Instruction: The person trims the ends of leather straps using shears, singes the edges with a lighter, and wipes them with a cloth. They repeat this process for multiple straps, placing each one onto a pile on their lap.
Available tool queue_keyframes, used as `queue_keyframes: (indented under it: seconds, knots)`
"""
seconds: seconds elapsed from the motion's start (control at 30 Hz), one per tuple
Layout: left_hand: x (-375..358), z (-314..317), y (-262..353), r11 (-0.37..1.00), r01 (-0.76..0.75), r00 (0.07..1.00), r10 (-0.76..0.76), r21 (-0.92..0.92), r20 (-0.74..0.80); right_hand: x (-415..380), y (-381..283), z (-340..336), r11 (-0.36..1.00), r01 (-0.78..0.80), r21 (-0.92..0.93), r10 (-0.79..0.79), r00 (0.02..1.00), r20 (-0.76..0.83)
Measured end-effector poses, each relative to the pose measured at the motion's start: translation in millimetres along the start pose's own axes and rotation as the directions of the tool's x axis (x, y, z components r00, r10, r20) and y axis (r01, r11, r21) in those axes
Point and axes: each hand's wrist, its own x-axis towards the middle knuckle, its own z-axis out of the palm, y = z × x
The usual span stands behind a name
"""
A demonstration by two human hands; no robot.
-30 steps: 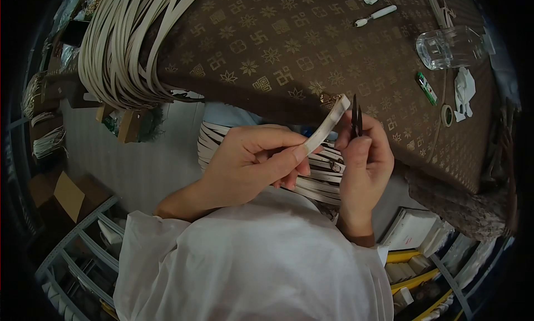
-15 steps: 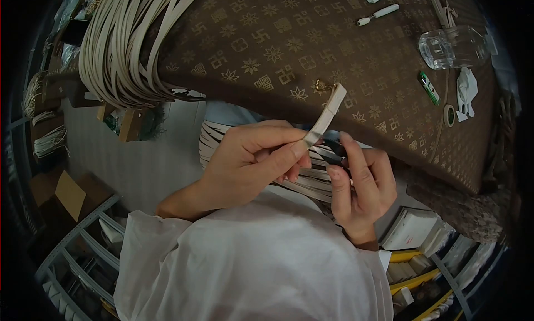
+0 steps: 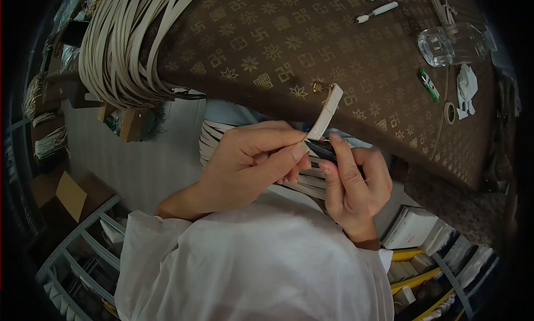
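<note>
We find the dark tool point(image 3: 321, 150), upright a second ago, now tilted at the strip point(image 3: 329, 106), which the left hand point(image 3: 245, 165) pinches shut, the right hand's point(image 3: 359, 190) half-curled fingers gripping the tool.

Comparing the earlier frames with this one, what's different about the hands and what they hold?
The right hand has turned the dark pointed tool from pointing up to pointing left, its tip now near the left hand at the pale strip. The strip's free end swung slightly up and left. The left hand still pinches the strip; the clear jar stays put.
</note>
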Motion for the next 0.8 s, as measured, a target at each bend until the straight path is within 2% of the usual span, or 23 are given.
queue_keyframes:
  seconds: [0.63,0.8]
  knots:
    - [-1.1,0.3,0.1,1.000,-0.001,1.000,0.001,0.019,0.006,1.8,-3.3,-2.4,0.999,0.001,-0.038,0.000,1.000,0.021]
    - [0.0,1.0,-1.0,0.999,0.041,0.999,-0.041,-0.022,0.002,1.5,-0.3,-3.8,0.999,0.008,-0.053,-0.007,0.999,0.031]
